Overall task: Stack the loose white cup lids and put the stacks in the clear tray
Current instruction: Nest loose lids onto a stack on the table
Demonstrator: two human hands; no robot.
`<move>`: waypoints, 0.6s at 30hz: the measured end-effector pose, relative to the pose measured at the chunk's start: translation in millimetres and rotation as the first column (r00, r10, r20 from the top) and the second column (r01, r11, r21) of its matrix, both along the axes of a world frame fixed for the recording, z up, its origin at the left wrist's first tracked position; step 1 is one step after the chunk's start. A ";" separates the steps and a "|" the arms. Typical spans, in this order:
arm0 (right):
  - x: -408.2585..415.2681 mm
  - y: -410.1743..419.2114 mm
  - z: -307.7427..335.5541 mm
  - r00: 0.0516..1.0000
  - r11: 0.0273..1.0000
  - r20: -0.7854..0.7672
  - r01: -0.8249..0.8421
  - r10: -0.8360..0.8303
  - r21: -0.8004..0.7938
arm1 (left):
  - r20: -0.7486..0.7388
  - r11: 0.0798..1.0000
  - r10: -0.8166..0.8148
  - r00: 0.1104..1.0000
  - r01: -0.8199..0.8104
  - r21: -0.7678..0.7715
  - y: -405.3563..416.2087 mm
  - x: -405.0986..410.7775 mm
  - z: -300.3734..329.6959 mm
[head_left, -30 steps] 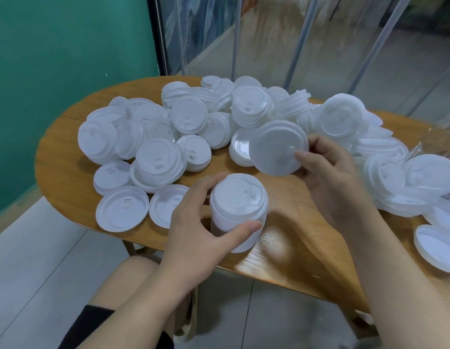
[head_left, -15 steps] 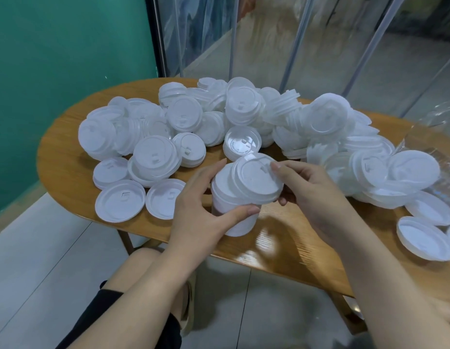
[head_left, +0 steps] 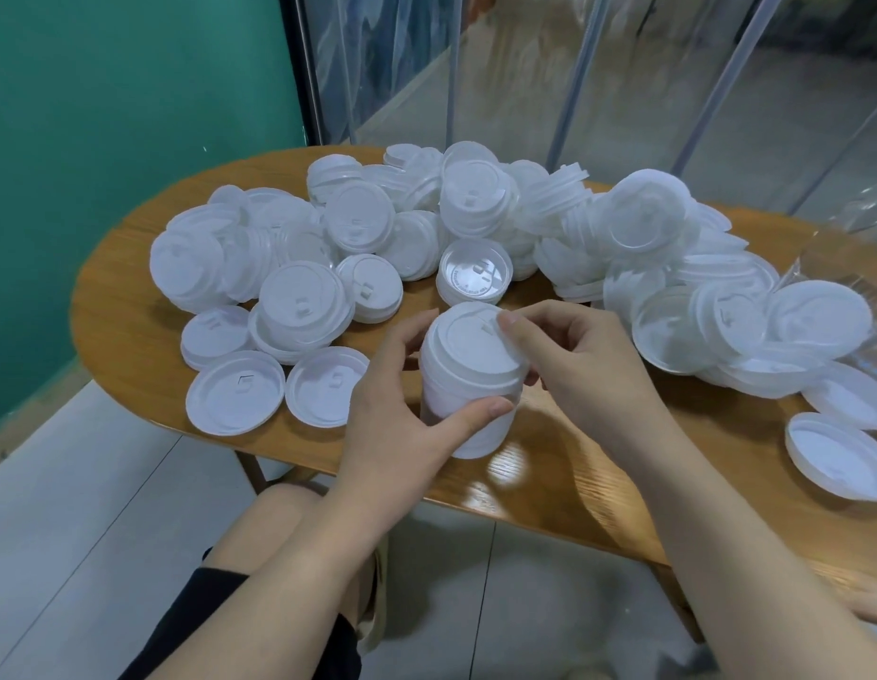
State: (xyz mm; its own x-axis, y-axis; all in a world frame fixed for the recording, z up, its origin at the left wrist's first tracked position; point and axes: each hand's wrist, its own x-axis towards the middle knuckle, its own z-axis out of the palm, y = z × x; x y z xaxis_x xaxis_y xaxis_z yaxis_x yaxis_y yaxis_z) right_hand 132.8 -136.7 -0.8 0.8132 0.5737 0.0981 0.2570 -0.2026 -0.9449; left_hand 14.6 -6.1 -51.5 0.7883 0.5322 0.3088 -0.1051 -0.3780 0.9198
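The stack of white lids stands on the wooden table close to its near edge, in a bare strip of wood that runs left to right between that edge and the heap of loose lids behind. The strip is widest just right of the stack, where the wood shows a bright reflection. Left of the stack 2 single lids lie flat side by side near the table's edge, the nearer one just beside the left hand. At the far right another lid lies close to the near edge, well apart from the stack. Crinkled clear plastic shows at the right rim of the view behind the heap; whether it is the tray cannot be told.

The left hand grips the stack's side, thumb curled round the front and fingers round the back. The right hand pinches the rim of the top lid, thumb on its upper face and fingers curled below the rim on the right side.

The stack is a short, smooth white column, upright or nearly so, with the top lid seated on it and overhanging slightly as a wider brim. A small raised tab shows on the top lid beside the thumb. Just behind the stack 1 lid lies upside down, hollow up.
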 end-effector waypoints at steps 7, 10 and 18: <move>0.4 4.6 -4.0 0.997 0.998 0.051 0.065 -0.066 0.019 | 0.025 1.000 0.002 1.000 -0.002 0.005 -0.2 -0.4 0.0; 0.5 4.7 -7.5 0.995 0.996 0.057 0.084 -0.085 0.022 | 0.009 1.000 -0.002 1.000 0.002 -0.001 2.0 0.4 0.9; -3.3 5.2 -10.6 0.993 0.994 0.066 0.100 -0.103 0.039 | -0.029 0.995 -0.046 0.999 0.044 -0.084 2.4 -1.8 -0.6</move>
State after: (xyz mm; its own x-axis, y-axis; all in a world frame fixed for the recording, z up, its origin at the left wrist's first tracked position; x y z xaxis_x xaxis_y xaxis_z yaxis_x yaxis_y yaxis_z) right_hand 129.4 -131.6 -11.4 0.8578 0.4838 0.1738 0.3005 -0.1977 -0.9331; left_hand 12.8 -3.7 -52.1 0.8205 0.5188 0.2401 -0.0916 -0.2952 0.9510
